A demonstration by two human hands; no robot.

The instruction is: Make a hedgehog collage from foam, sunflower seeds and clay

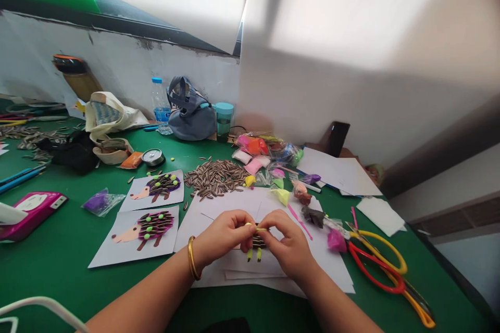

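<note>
My left hand (228,234), with a gold bangle at the wrist, and my right hand (287,242) meet over white paper (207,213). Between their pinched fingertips is a small strip of yellow clay (261,229). Just beneath the fingers, partly hidden, lies a dark striped seed figure (258,242) with two yellow-green clay legs. To the left are two finished-looking hedgehog pictures (156,231) made of seeds and clay. Behind the paper sits a heap of striped seeds (214,177).
Scissors with red and yellow handles (377,265) lie at the right. Clay packets (253,148), a blue-grey bag (191,114), a bottle (160,106) and a lidded cup (224,119) stand behind. A magenta device (33,210) is at the left.
</note>
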